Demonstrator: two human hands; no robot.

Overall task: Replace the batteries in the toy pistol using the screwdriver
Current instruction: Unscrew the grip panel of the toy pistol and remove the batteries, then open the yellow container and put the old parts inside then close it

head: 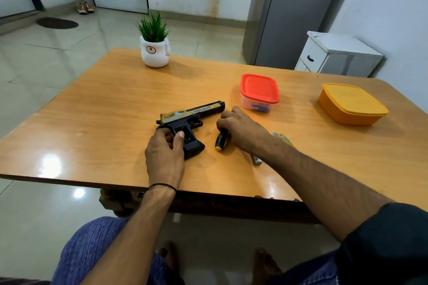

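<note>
Pistol (196, 112) in left hand (164, 152), one screwdriver (220, 142) in right hand (243, 127), two tubs (259, 87) (352, 104)

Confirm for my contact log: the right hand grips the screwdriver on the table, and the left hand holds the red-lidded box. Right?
No. The head view shows the left hand holding the toy pistol by its grip, not the red-lidded box, which stands untouched. The right hand does grip the screwdriver on the table.
</note>
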